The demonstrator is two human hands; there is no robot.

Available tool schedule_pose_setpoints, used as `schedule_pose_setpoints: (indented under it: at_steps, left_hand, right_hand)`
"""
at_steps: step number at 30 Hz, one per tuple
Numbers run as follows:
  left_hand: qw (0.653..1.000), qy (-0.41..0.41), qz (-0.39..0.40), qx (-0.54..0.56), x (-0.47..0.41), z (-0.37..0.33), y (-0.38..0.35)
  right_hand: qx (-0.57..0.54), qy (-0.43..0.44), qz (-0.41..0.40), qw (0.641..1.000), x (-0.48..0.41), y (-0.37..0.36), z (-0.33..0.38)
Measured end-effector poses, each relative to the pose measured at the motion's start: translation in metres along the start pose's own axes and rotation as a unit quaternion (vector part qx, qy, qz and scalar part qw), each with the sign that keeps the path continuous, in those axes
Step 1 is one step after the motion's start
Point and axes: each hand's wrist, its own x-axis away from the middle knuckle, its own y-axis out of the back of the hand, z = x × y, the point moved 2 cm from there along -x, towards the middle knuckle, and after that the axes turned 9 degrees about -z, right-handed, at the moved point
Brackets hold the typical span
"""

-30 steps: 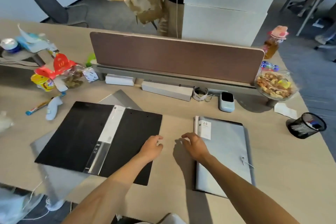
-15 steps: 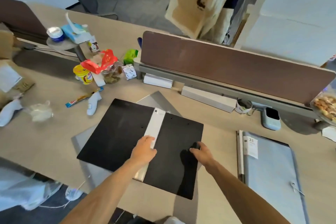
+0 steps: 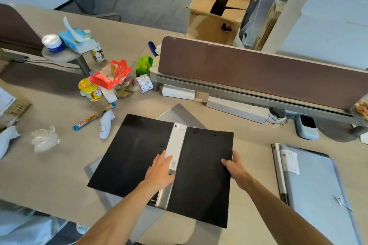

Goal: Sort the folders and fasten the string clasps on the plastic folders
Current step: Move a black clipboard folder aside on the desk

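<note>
A black folder (image 3: 129, 155) lies spread flat on the desk with a white spine strip (image 3: 176, 145) down its middle. My left hand (image 3: 160, 171) rests flat on it beside the strip, fingers apart. My right hand (image 3: 234, 165) grips the right edge of the folder's right cover. A grey folder (image 3: 180, 114) lies underneath, its corner showing at the back. At the right lies a grey plastic folder (image 3: 314, 185) with a "20" label and a string clasp (image 3: 341, 203) near its front edge.
A brown divider panel (image 3: 258, 73) runs across the back of the desk. Snack clutter, a red carton (image 3: 111, 77) and a candy bar (image 3: 93, 117) sit at the left. White boxes (image 3: 237, 109) lie under the divider. A person handles a cardboard box (image 3: 217, 20) behind.
Both hands moved left from the gap between the folders onto the black folder. The right hand has taken hold of its right edge. My view swung left.
</note>
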Motion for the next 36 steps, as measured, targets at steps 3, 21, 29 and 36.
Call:
schedule_pose_setpoints:
  at_steps: [3,21,29,36]
  left_hand:
    - [0.999,0.011,-0.032,0.024,0.005,0.002,0.009]
    - [0.841,0.057,-0.394,0.366,0.079,-0.076,0.139]
    - [0.772,0.094,-0.379,0.502,0.082,-0.103,0.135]
    - [0.818,0.100,-0.309,0.474,0.058,-0.120,0.104]
  right_hand:
    - [-0.023,0.052,0.041,0.998,0.009,-0.001,0.018]
    - [-0.210,0.218,0.228,0.926,0.032,0.038,0.132]
    - [-0.147,0.267,0.151,0.941,0.036,0.048,0.136]
    - [-0.008,0.241,0.107,0.965,0.010,0.059,0.093]
